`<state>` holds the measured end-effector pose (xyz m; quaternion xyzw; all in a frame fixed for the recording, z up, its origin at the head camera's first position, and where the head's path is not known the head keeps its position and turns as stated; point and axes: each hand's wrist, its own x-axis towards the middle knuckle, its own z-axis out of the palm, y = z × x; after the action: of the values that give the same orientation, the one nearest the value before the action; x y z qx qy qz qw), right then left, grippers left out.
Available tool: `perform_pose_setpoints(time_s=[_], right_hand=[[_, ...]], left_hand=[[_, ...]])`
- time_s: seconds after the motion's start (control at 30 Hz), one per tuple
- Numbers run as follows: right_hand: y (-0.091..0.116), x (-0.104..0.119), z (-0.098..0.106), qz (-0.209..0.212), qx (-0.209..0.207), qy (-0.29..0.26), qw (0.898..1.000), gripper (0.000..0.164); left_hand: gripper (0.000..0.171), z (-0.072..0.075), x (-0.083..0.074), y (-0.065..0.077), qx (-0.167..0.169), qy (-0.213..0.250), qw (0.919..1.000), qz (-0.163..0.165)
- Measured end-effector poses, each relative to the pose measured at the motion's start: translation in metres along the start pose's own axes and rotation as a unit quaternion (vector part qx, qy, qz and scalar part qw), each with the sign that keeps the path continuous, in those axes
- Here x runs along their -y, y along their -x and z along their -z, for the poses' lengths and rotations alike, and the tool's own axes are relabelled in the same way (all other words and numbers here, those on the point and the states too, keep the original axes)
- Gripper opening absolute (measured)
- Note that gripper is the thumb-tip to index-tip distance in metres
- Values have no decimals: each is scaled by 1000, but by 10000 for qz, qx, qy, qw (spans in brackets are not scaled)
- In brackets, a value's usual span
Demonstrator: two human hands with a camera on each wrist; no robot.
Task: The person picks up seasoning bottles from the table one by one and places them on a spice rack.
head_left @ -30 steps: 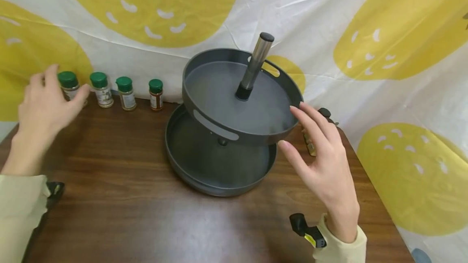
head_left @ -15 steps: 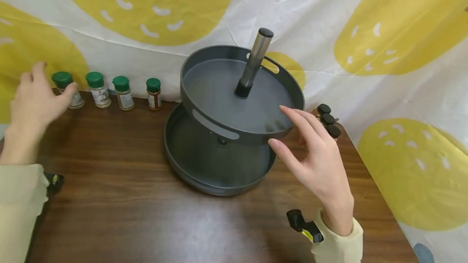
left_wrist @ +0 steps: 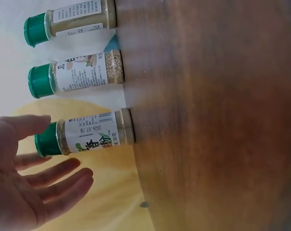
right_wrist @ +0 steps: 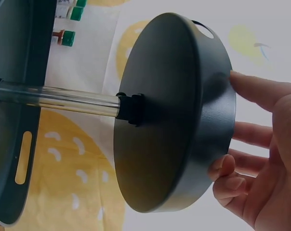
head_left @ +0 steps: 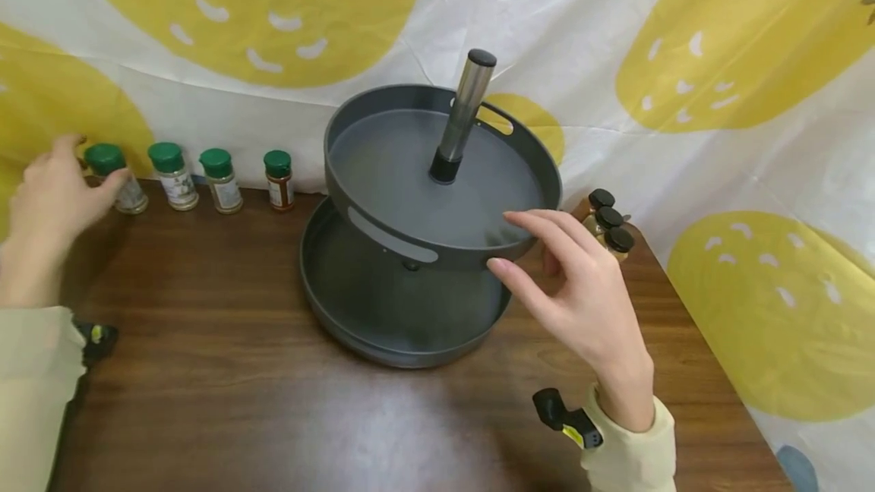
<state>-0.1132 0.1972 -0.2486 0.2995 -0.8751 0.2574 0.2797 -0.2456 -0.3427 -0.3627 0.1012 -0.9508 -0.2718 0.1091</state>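
Observation:
My left hand [head_left: 51,192] is at the leftmost green-capped spice jar [head_left: 132,196]. In the left wrist view its thumb and relaxed fingers lie loosely about the green cap [left_wrist: 48,139], not closed round it. A dark grey two-tier round tray stands mid-table, its upper tray [head_left: 383,173] above the lower tray [head_left: 369,310]. My right hand [head_left: 588,298] straddles the upper tray's right front rim, fingers over the inside, thumb outside. In the right wrist view fingertips meet the upper tray's wall [right_wrist: 210,130]; whether they press it I cannot tell.
Several more green-capped jars [head_left: 224,188] line the back edge of the wooden table [head_left: 273,401]. Black-capped jars [head_left: 608,219] stand behind the right hand. A metal post [head_left: 465,108] rises from the upper tray. A lemon-patterned cloth [head_left: 547,14] hangs behind.
My right hand has shifted left, bringing its fingers over the upper tray's rim. My left hand has moved slightly left and closer about the leftmost jar. The head view has turned a little.

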Motion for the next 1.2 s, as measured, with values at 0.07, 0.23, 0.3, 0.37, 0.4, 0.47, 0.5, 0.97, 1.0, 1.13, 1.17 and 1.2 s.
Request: perform_pose_setpoints(time_s=[0.07,0.23,0.3,0.37,0.4,0.47,0.5,0.97,1.0,1.13,1.17,1.2], right_hand=[[0,-1,-1,12,-20,-16,10000,39],[0,-2,-2,25,-47,-26,10000,31],[0,-2,-2,39,-53,-28,10000,30],[0,-2,-2,49,-58,-21,10000,29],[0,-2,-2,57,-66,-22,10000,29],[0,-2,-3,62,-76,-24,9999,28],[0,-2,-3,58,-72,-25,10000,28],[-1,-1,-4,59,-57,15,10000,28],[-2,-1,-4,57,-51,18,10000,28],[-2,-1,-4,47,-42,38,10000,28],[-2,-1,-4,45,-40,36,10000,28],[-2,-1,-4,44,-44,34,10000,28]], left_hand=[[73,-1,1,1,-50,-16,10000,-31],[63,-2,3,2,-263,-38,9996,37],[62,-2,3,3,-372,-53,9993,69],[61,-2,3,3,-482,-31,9988,51],[61,-2,2,3,-533,-12,9986,40],[60,-2,2,4,-668,58,9978,-9],[59,-2,2,5,-727,83,9973,-28],[51,6,-4,13,-1411,797,9867,147],[50,6,-3,12,-1465,880,9851,169],[48,8,-3,11,-1650,1309,9773,235],[42,9,-5,11,-1711,1424,9746,257],[38,10,-8,12,-1783,1541,9715,258]])
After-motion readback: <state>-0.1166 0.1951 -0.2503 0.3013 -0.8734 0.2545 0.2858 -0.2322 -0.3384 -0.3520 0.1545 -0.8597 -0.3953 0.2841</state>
